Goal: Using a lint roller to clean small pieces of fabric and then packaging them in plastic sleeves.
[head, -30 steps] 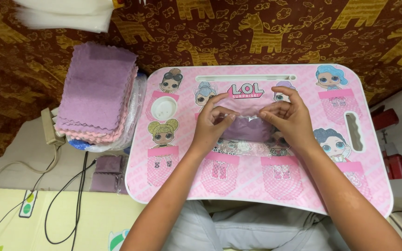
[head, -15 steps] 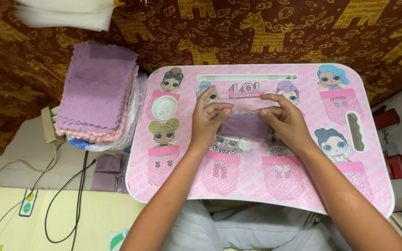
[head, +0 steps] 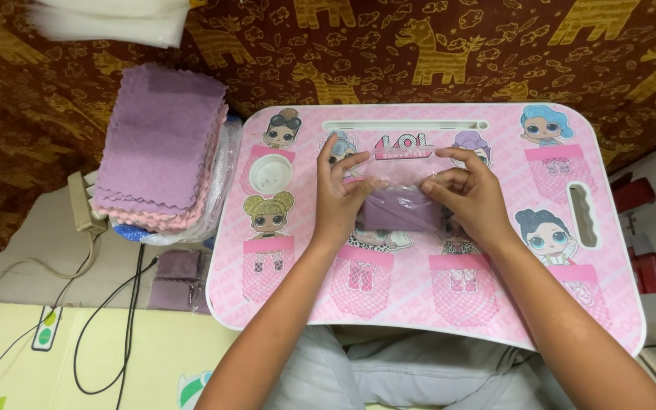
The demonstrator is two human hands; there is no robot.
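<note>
Pinching folded purple cloth (head: 402, 209) between both hands' fingers (head: 364, 184).

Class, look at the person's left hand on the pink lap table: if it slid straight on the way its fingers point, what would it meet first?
The left hand points up and away across the table. Probably it would first meet the long slot near the far edge, though depth is unclear.

Glossy plastic tray (head: 495, 319), fuzzy purple cloth (head: 400, 210)
</note>
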